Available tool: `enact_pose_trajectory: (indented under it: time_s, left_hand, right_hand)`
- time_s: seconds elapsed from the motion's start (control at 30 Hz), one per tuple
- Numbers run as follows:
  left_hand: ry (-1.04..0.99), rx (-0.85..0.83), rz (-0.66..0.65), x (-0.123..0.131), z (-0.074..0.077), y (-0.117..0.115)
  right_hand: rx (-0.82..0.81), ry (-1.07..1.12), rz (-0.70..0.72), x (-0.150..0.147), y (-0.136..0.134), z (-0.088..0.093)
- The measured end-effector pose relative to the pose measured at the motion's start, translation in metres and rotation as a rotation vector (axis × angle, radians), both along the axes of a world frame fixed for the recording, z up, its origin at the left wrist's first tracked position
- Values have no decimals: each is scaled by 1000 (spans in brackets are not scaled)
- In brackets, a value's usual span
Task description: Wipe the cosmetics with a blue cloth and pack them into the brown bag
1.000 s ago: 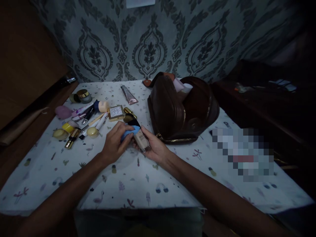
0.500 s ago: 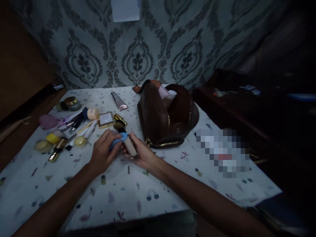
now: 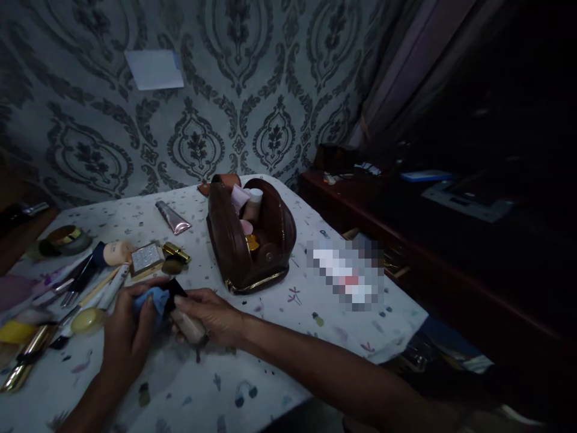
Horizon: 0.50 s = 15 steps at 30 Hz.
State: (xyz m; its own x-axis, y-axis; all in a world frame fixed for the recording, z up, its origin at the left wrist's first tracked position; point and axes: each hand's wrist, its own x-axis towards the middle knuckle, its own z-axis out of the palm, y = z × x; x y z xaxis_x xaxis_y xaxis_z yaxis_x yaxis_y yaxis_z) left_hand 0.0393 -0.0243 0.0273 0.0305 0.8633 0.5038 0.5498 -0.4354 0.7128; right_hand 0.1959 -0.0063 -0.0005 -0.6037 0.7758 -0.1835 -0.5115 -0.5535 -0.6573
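My right hand (image 3: 211,316) is closed round a bottle of beige foundation (image 3: 189,328), which tilts with its black cap (image 3: 177,293) up and to the left. A crumpled blue cloth (image 3: 155,300) is pinched in my left hand (image 3: 128,331), beside the cap. Just beyond my hands lie a square compact with a glittery face (image 3: 146,258) and a gold lipstick tube (image 3: 175,251). Farther right, a brown leather bag (image 3: 234,258) stands unzipped, with a white-capped bottle (image 3: 252,205), a pale pink item and a small orange-gold item inside.
Brushes, a yellow-green oval container (image 3: 88,321), gold tubes (image 3: 29,358) and a round jar (image 3: 67,237) crowd the table's left side. A pinkish squeeze tube (image 3: 174,218) lies behind. A blurred-out packet (image 3: 345,273) rests at right, near a dark red cabinet (image 3: 356,207).
My view has swung to the right, so everything sits farther left. The foundation bottle has been turned so its black cap shows, and the blue cloth has moved off its body to beside the cap.
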Motion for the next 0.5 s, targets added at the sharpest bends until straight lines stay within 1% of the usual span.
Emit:
enact_pose_trajectory:
  time_s: [0.1,0.27,0.37,0.5]
  left_hand:
    - [-94,-132,56,5,3,-3]
    - [-109,-156,29,4,7,1]
    - [-147,-153,72,6,17,3]
    - [-331,-227,97,14,33,5]
  right_hand:
    - [107,-82,24,4,0,1]
    - [376,-305,37,13,1,9]
    - [478,-404,5,18,0,16]
    - [674,-440,-95,27,-1,34]
